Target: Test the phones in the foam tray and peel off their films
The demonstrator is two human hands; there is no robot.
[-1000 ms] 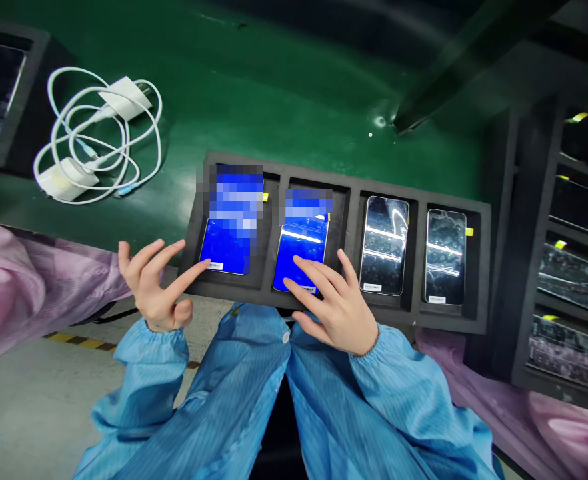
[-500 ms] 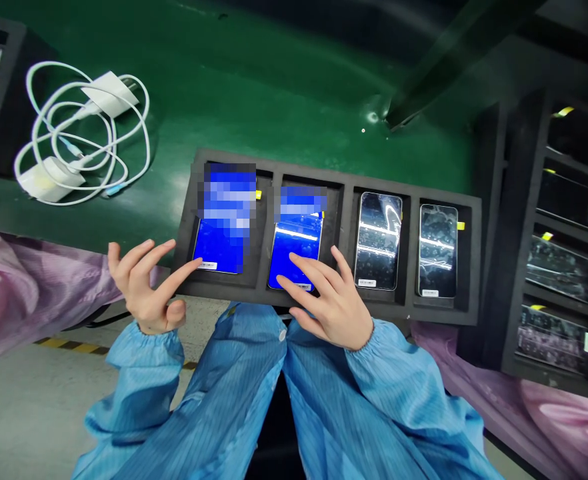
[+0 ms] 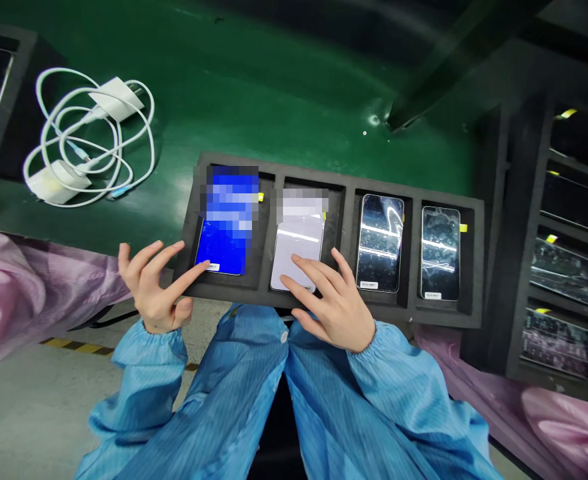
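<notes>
**Contact on bare glass: slips and smears judged the main risks**

The left hand (image 3: 154,287) is held open, with its fingers spread and nothing gripped. Its index fingertip (image 3: 205,264) appears to touch the lower edge of a slim smartphone with a bright blue screen (image 3: 221,250). The right hand (image 3: 339,310) is also open, its fingers (image 3: 314,277) laid on the lower part of a slim smartphone with a pale lavender screen (image 3: 297,243). Both phones are seated in the first two pockets of a black foam four-pocket tray (image 3: 341,180). A dark-screened smartphone (image 3: 380,243) and a second dark-screened smartphone (image 3: 441,253) occupy the other two.

Smears could be left on the glass, since no gloves are worn. The lavender-screened phone could be shifted in its pocket by uneven finger pressure, and a phone could be dropped if it were lifted by its smooth edges. The tray's near edge is held out over the blue striped smock (image 3: 237,380), and its support is hidden, so it could be tipped by a knock or a movement of the lap. A coiled white charging cable (image 3: 89,133) lies on the green bench mat (image 3: 274,113), well apart from the tray.
</notes>
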